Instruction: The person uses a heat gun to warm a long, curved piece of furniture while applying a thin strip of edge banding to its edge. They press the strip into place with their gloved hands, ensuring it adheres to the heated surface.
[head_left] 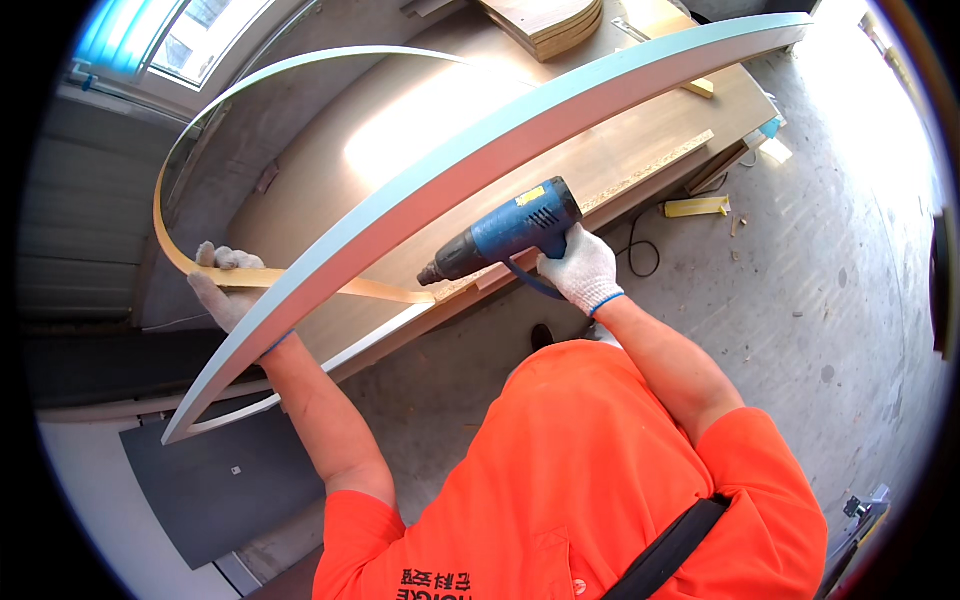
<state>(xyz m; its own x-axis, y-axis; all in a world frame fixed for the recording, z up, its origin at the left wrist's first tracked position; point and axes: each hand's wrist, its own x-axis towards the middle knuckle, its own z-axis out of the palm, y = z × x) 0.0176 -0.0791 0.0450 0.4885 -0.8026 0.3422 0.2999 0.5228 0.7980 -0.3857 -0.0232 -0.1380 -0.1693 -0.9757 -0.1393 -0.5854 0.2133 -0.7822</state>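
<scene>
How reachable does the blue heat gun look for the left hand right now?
Probably not readily: the left hand grips the thin curved strip, and in this view the broad curved band crosses between it and the heat gun.

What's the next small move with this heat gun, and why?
Probably sweep the heat gun slightly along the strip: the right hand holds it with its nozzle seemingly close to the strip, while the left hand holds the strip farther left.

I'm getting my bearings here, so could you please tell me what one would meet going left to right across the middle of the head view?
Gloved left grip, blue heat gun, gloved right grip, yellow piece on the floor.
</scene>
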